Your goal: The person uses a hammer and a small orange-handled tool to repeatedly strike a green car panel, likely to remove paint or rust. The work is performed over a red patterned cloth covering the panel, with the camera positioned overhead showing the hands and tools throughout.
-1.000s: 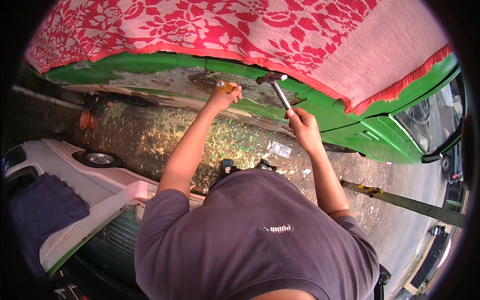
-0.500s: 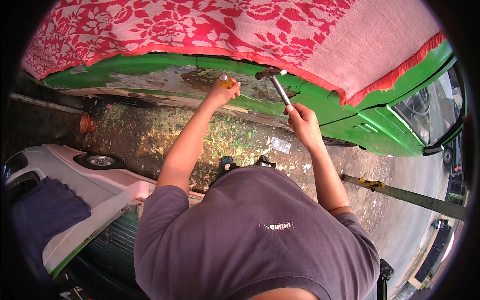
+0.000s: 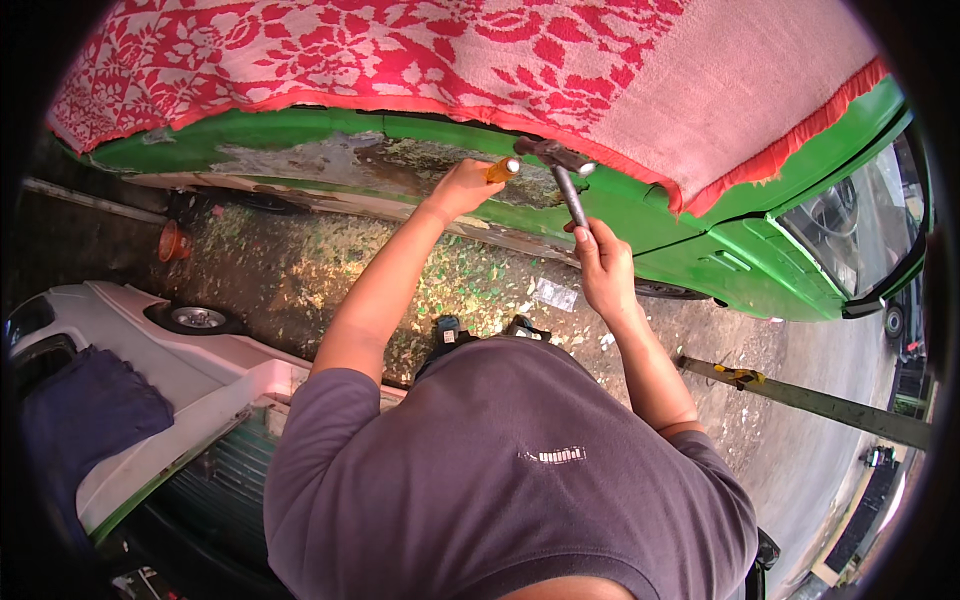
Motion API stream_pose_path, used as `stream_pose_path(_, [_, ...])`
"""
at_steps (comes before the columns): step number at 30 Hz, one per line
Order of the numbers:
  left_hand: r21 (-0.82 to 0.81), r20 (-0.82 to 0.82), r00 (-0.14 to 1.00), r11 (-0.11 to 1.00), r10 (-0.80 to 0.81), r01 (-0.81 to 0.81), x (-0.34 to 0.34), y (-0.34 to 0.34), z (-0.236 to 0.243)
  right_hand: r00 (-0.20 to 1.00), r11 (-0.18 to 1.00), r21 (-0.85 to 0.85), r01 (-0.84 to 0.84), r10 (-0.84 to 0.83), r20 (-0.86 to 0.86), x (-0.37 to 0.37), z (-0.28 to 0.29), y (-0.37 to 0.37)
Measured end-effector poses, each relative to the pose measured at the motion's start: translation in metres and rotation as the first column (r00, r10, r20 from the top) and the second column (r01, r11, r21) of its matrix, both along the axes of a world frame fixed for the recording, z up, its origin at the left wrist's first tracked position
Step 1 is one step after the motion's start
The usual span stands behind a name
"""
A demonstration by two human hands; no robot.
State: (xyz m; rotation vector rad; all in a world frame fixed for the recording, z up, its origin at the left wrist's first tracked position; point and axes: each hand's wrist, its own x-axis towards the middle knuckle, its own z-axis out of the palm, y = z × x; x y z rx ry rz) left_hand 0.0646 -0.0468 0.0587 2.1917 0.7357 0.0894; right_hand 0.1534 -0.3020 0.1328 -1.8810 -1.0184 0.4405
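My left hand [image 3: 466, 187] is closed on a yellow-handled tool [image 3: 498, 172] with a silver end cap, against the rusty, peeled strip [image 3: 410, 156] on the green vehicle [image 3: 720, 265]; the tool's working end is hidden. My right hand [image 3: 604, 262] grips the metal shaft of a hammer [image 3: 566, 192], whose dark head is just beside the cap, below the fringe of a red and pink floral cloth [image 3: 360, 55] draped over the vehicle. I cannot tell whether head and cap touch.
Paint flakes litter the ground [image 3: 390, 270]. At lower left stands a pale vehicle [image 3: 130, 340] with a dark cloth [image 3: 90, 410]; an orange bucket [image 3: 172, 240] is farther back. At right a long beam [image 3: 830, 405] with yellow-black tape reaches in near my right arm.
My left hand has shifted right, the yellow handle now angled rightward toward the hammer. The hammer's head has turned and moved slightly right, closer to the cap.
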Motion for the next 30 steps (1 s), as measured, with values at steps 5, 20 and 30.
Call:
stream_pose_path(5, [0.096,-0.137,0.991,0.995,0.003,0.01,-0.01,0.008,-0.047,0.981,0.999,-0.02,0.04,-0.043,-0.187,0.016,-0.007,-0.011])
stream_pose_path(20, [0.463,0.123,0.986,0.885,-0.117,0.047,-0.02,-0.058,-0.057,0.835,0.99,0.136,0.038,0.044,-0.549,0.037,-0.012,-0.038])
stream_pose_path(30, [0.426,0.014,0.987,0.894,-0.158,0.137,-0.006,-0.052,-0.051,0.806,0.993,0.113,0.044,0.032,-0.592,0.042,-0.015,-0.04])
